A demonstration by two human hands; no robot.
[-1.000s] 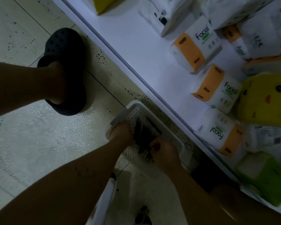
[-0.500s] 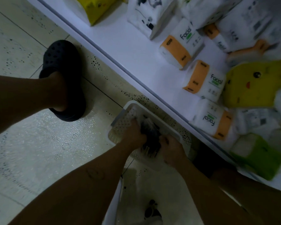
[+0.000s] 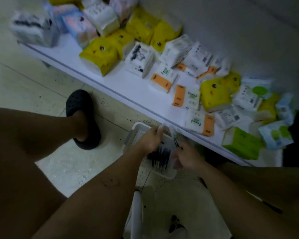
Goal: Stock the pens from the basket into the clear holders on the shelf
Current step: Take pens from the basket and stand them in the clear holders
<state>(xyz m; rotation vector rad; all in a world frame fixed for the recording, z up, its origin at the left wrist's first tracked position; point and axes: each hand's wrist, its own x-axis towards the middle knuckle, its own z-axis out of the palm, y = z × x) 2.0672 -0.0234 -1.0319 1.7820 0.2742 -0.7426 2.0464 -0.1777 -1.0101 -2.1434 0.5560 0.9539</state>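
Note:
A white perforated basket (image 3: 132,135) sits on the floor against the low shelf's edge. Several dark pens (image 3: 160,156) lie bunched inside it. My left hand (image 3: 149,141) reaches into the basket from the left with its fingers curled over the top of the pen bunch; motion blur hides the fingertips. From the right side of the basket, my right hand (image 3: 186,156) pinches a single dark pen (image 3: 175,141) that sticks up toward the shelf. No clear holders are in view.
The white low shelf (image 3: 128,90) runs diagonally behind the basket, loaded with yellow, white, orange and green tissue packs (image 3: 192,100). My foot in a black clog (image 3: 84,118) stands on the tiled floor left of the basket. A white stool leg (image 3: 136,214) is below.
The camera has tilted up, showing more of the shelf. My right hand has lifted one pen out of the bunch, and my left hand has shifted slightly up along the pens.

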